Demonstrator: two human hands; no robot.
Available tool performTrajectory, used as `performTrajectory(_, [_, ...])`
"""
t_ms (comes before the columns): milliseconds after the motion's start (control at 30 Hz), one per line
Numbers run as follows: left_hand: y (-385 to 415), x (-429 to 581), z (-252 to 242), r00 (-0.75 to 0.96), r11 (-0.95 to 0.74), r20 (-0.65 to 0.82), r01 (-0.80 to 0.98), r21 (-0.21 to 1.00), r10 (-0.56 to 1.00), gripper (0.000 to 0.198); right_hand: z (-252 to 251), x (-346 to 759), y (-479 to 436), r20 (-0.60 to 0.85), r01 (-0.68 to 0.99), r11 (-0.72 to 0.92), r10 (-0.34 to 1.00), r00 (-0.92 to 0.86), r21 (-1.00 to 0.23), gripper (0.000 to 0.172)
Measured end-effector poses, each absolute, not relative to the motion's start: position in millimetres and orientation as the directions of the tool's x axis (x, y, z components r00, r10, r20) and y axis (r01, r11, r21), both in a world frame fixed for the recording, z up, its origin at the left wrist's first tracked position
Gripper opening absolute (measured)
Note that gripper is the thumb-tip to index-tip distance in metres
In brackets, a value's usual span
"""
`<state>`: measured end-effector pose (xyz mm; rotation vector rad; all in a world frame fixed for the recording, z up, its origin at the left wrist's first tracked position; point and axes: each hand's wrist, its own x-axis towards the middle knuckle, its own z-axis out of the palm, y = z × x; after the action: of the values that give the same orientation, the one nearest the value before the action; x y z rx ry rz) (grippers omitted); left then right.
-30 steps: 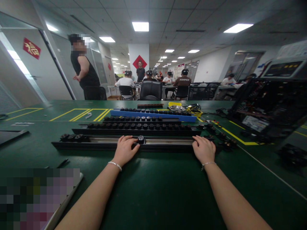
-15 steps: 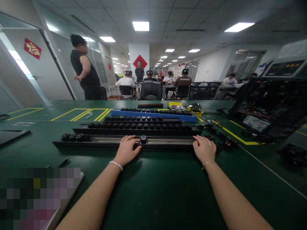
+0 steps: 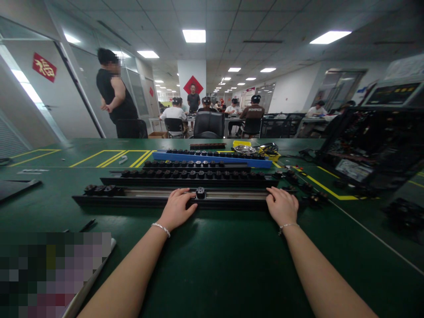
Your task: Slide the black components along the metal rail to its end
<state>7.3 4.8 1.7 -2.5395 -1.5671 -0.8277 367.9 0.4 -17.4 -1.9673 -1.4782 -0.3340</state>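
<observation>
Just beside the left fingers (image 3: 187, 193) sits a black knob (image 3: 200, 192).

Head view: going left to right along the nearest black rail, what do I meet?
In order: cluster of black knobs → left hand → single black knob → right hand → loose black knobs on the green table.

You can read only the gold character 福 on the red rectangular wall sign (image 3: 44, 67) to your left; the white lettering on the seated person's brown shirt (image 3: 254, 112) is too blurred.
</observation>
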Motion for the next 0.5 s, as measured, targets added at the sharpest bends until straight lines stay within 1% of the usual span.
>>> performTrajectory(267, [3.8,10.0,1.1,0.38,-0.526,0.467,0.818,0.232,0.798,0.035,-17.3,368.7,-0.1,0.542,0.928,-0.152,0.775,0.326,-0.34,0.042])
performTrajectory(500, [1.9,13.7,2.0,0.411,-0.542,0.44,0.809,0.227,0.798,0.038,-15.3,367.9,-1.8,0.535,0.928,-0.152,0.781,0.323,-0.339,0.042])
